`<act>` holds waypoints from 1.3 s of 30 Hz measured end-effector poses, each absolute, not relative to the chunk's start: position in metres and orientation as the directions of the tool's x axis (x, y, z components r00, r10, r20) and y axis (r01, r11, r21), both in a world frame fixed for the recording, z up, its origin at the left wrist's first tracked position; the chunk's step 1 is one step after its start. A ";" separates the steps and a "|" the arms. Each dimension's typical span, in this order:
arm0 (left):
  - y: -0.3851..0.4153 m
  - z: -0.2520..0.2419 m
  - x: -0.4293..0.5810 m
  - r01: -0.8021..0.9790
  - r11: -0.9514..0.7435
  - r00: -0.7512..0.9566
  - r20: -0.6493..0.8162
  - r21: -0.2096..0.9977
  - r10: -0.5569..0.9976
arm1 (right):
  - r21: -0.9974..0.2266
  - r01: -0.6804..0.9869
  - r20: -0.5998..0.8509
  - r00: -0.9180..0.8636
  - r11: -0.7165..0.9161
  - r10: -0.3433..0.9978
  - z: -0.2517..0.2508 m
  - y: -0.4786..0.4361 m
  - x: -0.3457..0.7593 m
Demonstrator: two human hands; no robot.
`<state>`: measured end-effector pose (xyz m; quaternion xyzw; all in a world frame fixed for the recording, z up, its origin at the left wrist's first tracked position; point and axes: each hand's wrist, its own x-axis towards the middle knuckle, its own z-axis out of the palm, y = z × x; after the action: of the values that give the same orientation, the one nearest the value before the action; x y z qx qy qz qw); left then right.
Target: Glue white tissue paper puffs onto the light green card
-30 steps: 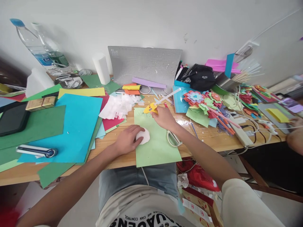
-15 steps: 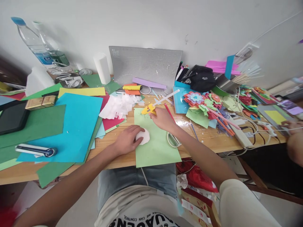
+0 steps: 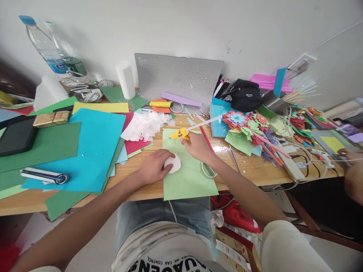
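Observation:
My left hand (image 3: 155,166) rests at the left edge of a light green sheet (image 3: 190,181). Its thumb and fingers hold a white rounded piece of paper (image 3: 175,164) flat against that sheet. In my right hand (image 3: 197,144) is a yellow hot glue gun (image 3: 179,133), its nozzle pointing left over the sheet's far end. A long translucent glue stick (image 3: 205,122) juts from the back of the gun. Beneath my right forearm lies a roll of tape (image 3: 208,170), partly covered.
White paper pieces (image 3: 143,126) are heaped left of the glue gun. Blue card (image 3: 99,147) bears a stapler (image 3: 44,176) at left. Paper flowers (image 3: 236,120) lie right, near a power strip (image 3: 292,168) and cables. Another person's hand (image 3: 351,155) is at the far right.
The glue gun has turned slightly, and its glue stick lies at a flatter angle. My left hand stays on the white paper. The whole view has shifted a little.

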<state>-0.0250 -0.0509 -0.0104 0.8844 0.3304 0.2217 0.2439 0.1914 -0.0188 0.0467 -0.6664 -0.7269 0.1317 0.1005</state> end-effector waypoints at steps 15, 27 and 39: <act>-0.052 -0.009 -0.025 0.491 -0.654 0.675 0.223 0.575 0.703 | -0.331 0.938 -0.014 -0.109 0.098 0.994 0.053 -0.011 0.189; -0.052 -0.010 -0.025 0.487 -0.655 0.679 0.222 0.577 0.700 | -0.335 0.937 0.008 -0.101 0.098 0.995 0.050 -0.010 0.187; -0.051 -0.010 -0.024 0.497 -0.662 0.680 0.223 0.561 0.699 | -0.367 0.926 0.031 -0.085 0.091 0.996 0.049 -0.008 0.190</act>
<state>-0.0242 -0.0512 -0.0103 0.8859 0.3373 0.2151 0.2349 0.1902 -0.0078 0.0486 -0.6622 -0.7254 0.1273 0.1379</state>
